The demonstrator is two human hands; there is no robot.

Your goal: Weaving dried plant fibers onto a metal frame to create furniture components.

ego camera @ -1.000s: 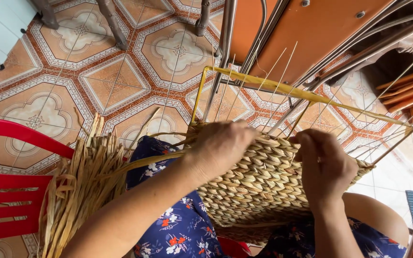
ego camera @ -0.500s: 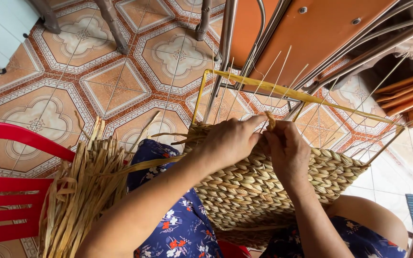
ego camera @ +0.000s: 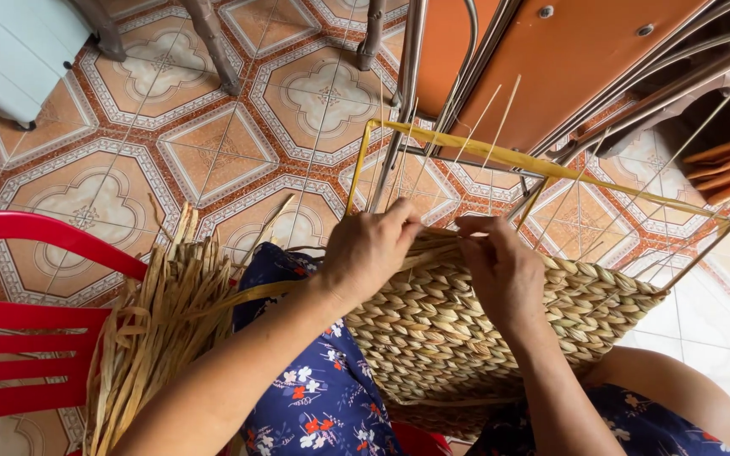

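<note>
Basket: a half-woven straw basket (ego camera: 500,329) rests on the person's lap, its long axis running left to right, yellow wire frame (ego camera: 551,169) rising on the far side.
Left hand: the left hand (ego camera: 369,253) is curled shut on the top woven row, near its left end.
Right hand: the right hand (ego camera: 500,266), just beside it, pinches a straw strand at the rim.
Nearer hand: both touch the working edge; the right sits closer to the middle.
Supply: loose dried straw (ego camera: 158,329) lies left, over a red chair (ego camera: 19,338).
</note>
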